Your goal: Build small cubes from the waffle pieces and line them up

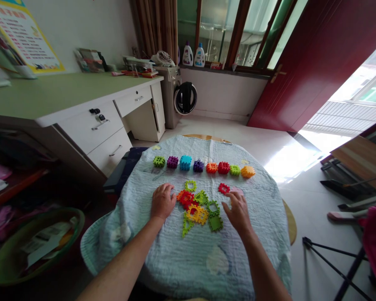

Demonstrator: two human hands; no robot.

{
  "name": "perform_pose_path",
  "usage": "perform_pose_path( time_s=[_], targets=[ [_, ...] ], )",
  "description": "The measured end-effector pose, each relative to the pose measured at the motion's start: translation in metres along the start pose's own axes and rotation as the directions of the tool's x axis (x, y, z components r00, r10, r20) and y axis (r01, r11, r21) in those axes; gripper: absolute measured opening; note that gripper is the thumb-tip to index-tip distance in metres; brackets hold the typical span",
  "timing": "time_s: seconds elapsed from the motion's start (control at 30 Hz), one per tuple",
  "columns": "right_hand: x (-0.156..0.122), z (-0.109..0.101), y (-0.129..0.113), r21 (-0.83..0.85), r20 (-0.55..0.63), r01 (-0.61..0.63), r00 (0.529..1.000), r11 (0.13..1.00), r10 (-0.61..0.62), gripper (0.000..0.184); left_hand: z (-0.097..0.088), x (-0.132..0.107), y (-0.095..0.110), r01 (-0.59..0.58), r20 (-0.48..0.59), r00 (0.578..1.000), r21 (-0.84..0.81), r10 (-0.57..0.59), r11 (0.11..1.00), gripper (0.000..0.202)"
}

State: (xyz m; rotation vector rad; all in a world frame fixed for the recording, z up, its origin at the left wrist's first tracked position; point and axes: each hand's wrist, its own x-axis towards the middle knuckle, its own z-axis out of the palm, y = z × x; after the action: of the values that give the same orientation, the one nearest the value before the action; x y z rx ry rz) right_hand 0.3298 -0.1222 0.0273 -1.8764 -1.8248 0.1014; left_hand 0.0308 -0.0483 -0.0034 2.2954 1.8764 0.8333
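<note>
My left hand (163, 201) rests on the cloth, fingers loosely extended and holding nothing. Just right of it lie orange and red pieces (186, 199) in a heap of flat interlocking plastic building pieces. My right hand (239, 209) is open, thumb apart from the fingers, its fingertips close to a red square piece (224, 188); whether they touch it I cannot tell. Between the hands are yellow pieces (197, 214), a dark green square (216, 223), a green triangle (187, 224) and a light green square frame (190, 185).
A row of several assembled blocks crosses the far side of the table, from a green block (159, 161) to a yellow-orange one (247, 171). A light blue cloth (213, 267) covers the round table. A desk (81, 94) stands left, a washing machine (171, 92) beyond.
</note>
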Motion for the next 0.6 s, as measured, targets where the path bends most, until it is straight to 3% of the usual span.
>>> perform_pose_path(
  time_s=[0.1, 0.2, 0.4, 0.6],
  targets=[
    [0.005, -0.009, 0.045, -0.188, 0.011, -0.186, 0.982, 0.964, 0.191, 0.046, 0.000, 0.000, 0.000, -0.008, 0.000, 1.000, 0.003, 0.008, 1.000, 0.024],
    [0.007, -0.013, 0.070, -0.241, 0.134, -0.194, 0.964, 0.951, 0.230, 0.047, 0.000, 0.000, -0.001, -0.013, -0.002, 1.000, 0.010, 0.013, 1.000, 0.024],
    [0.014, -0.016, 0.073, -0.237, 0.204, -0.128, 0.962, 0.963, 0.179, 0.043, 0.002, 0.000, -0.002, -0.013, 0.012, 1.000, 0.019, 0.013, 1.000, 0.025],
    [0.024, -0.020, 0.066, -0.277, 0.329, -0.115, 0.921, 0.954, 0.206, 0.039, 0.002, 0.001, -0.002, -0.016, 0.010, 1.000, 0.025, 0.016, 1.000, 0.026]
  ],
)
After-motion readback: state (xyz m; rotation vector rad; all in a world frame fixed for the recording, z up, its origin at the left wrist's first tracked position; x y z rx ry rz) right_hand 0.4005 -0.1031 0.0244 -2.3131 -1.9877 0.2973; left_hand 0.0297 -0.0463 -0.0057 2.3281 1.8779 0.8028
